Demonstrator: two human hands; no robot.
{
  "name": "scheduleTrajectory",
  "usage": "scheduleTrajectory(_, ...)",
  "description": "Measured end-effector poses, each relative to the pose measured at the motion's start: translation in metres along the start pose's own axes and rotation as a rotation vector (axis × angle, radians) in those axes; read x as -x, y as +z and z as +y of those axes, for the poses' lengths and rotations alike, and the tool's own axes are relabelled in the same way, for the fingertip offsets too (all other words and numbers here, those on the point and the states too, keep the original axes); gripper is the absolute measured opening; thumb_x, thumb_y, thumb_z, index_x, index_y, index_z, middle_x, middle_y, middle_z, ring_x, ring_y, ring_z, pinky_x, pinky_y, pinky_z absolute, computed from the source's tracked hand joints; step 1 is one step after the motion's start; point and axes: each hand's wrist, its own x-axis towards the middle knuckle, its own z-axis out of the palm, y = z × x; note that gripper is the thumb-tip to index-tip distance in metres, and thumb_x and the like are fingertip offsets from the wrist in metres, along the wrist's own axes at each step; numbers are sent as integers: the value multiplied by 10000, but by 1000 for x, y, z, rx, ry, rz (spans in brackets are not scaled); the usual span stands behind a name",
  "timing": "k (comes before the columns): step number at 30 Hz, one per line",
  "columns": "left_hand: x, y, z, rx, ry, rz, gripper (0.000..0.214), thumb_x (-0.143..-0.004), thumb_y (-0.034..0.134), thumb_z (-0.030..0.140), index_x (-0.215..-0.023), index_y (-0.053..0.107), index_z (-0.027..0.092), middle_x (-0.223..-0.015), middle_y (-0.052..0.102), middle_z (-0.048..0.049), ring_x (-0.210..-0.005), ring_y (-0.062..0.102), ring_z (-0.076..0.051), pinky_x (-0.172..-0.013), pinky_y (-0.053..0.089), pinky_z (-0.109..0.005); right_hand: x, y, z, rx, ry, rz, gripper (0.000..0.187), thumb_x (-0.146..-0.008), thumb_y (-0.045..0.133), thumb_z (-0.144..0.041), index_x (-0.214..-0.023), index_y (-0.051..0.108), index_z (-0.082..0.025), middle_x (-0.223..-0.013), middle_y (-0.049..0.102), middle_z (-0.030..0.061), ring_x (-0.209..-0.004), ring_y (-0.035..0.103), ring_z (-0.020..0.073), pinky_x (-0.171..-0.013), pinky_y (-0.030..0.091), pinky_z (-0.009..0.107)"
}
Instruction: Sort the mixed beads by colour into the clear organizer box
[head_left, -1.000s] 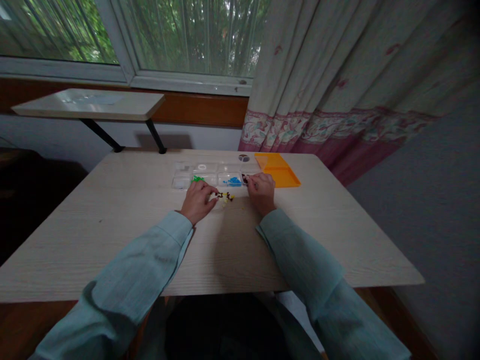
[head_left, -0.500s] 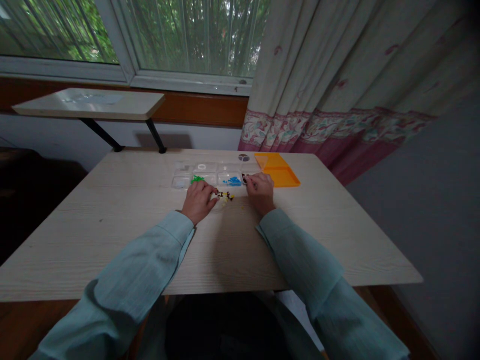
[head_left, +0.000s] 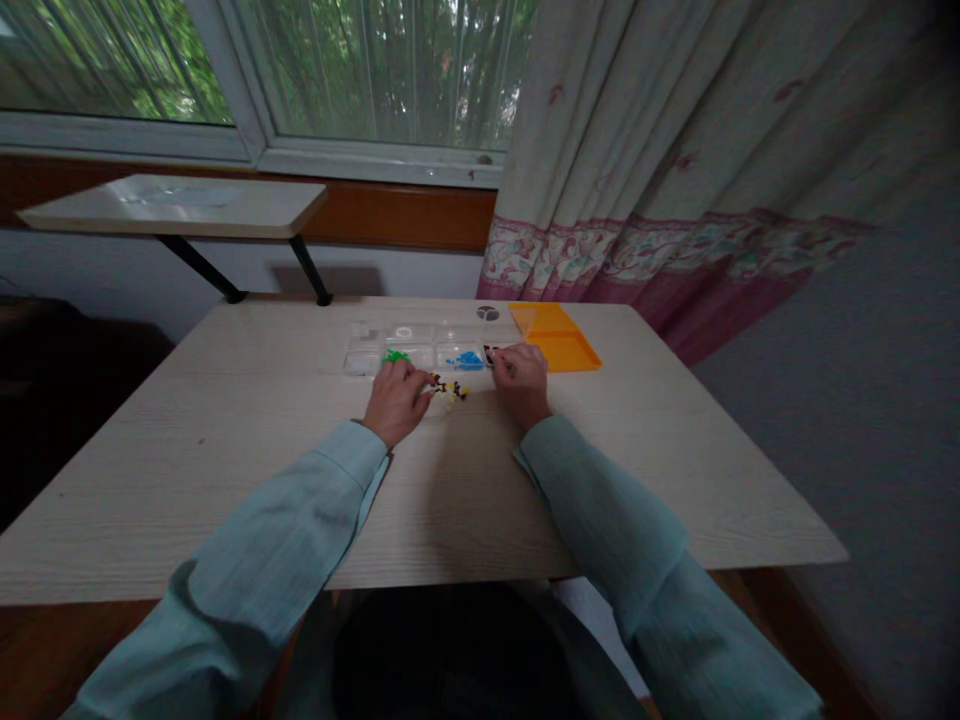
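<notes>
My left hand (head_left: 396,402) rests on the table with thumb and fingers apart. Its fingertips are at the left edge of a small pile of brown and yellow pieces (head_left: 453,390). Bent over the right front compartment of a clear divided tray (head_left: 384,342), my right hand (head_left: 523,384) has its fingers curled together. Dark brown pieces (head_left: 490,354) show beside those fingertips; whatever is pinched there is too small to make out. Green pieces (head_left: 396,356) and blue pieces (head_left: 468,361) lie in other front compartments of the tray.
An orange two-part tray or lid (head_left: 561,350) lies to the right of the clear tray. Behind is a round dark mark or disc (head_left: 487,313). A raised shelf (head_left: 180,205) on black legs stands at the back left, and a curtain (head_left: 637,180) hangs beyond the table.
My left thumb has drawn back slightly from the pile. My right hand stays at the same compartment, its fingers still curled.
</notes>
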Motion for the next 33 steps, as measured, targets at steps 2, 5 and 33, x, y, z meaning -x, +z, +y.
scheduleTrajectory(2,0,0,0,-6,-3,-2,195,-867,564,293,-1017,661,213,-968,524,-89,-987,455,-261,-885,397,-425,0,0,0,-2,-6,5,301,-922,502,-382,-878,736,-199,-881,694,61,-888,542,203,-846,366,352)
scheduleTrajectory(5,0,0,1,1,-9,4,169,-875,549,291,-959,666,203,-960,534,-92,-971,459,-257,-871,399,-424,0,-1,-1,2,3,2,293,-919,508,-379,-874,736,-200,-888,695,61,-894,544,208,-838,366,352)
scheduleTrajectory(33,-9,0,0,758,-282,87,298,-849,559,437,-770,657,167,-753,592,-23,-750,540,-152,-730,437,-287,21,-2,-63,-89,-466,-153,296,-940,486,-422,-1110,680,-277,-905,670,39,-933,511,203,-871,339,373)
